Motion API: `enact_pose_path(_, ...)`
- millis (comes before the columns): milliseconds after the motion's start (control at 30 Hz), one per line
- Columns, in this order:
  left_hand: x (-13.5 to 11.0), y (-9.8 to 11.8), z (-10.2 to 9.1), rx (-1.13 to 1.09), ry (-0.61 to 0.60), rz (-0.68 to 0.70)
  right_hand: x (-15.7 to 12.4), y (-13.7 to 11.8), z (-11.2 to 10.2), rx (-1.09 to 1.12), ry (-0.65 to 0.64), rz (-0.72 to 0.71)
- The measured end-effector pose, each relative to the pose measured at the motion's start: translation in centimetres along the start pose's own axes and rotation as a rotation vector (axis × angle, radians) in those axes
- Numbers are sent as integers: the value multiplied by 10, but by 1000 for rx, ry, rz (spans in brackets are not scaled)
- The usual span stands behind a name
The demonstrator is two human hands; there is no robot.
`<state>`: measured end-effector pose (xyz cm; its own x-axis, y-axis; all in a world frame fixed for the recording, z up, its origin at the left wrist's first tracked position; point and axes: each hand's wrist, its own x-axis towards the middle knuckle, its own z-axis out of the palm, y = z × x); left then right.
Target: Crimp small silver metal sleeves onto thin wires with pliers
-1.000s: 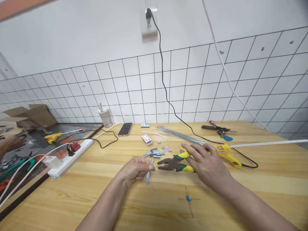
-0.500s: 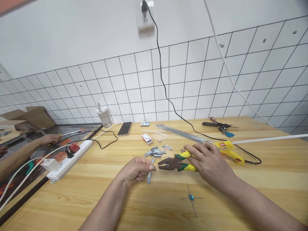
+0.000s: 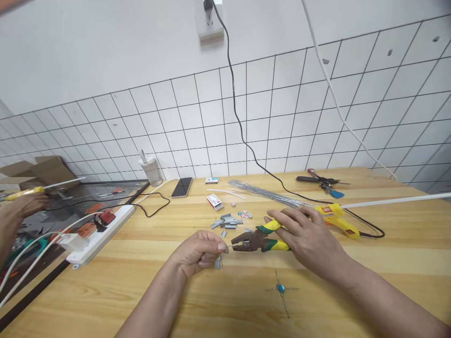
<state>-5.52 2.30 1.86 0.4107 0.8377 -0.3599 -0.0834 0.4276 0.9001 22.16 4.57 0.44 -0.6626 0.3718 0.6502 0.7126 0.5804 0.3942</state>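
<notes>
My left hand point(image 3: 202, 251) pinches a thin twisted wire point(image 3: 229, 247) between thumb and fingers, with one end pointing right. That end reaches the jaws of the pliers point(image 3: 248, 241), which have rusty brown heads and yellow-green handles. Wrapped round those handles is my right hand point(image 3: 305, 234). The jaws stand slightly apart; whether they touch the wire I cannot tell. Below the pliers lies a wire cross with a blue gem point(image 3: 280, 288) at its centre. Behind my left hand are several grey staple strips point(image 3: 227, 221), one partly hidden under the fingers.
A yellow glue gun point(image 3: 338, 219) lies beyond my right hand, near a bundle of metal wires point(image 3: 264, 192). Further back are a staple box point(image 3: 214, 202), a phone point(image 3: 182, 187) and black-handled cutters point(image 3: 317, 180). A power strip point(image 3: 102, 234) lies left; another person's hand point(image 3: 31, 204) holds a glue gun.
My hands and the pliers stay almost in place, as the view shifts slightly. At the far left, the other person's hand has moved left and now holds up a yellow glue gun.
</notes>
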Motion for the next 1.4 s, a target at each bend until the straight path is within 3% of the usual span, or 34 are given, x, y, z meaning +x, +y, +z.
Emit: enact_pose_path(1400, 2, -2, 1, -36, -39, -20, 0, 0, -2, 22, -41, -6)
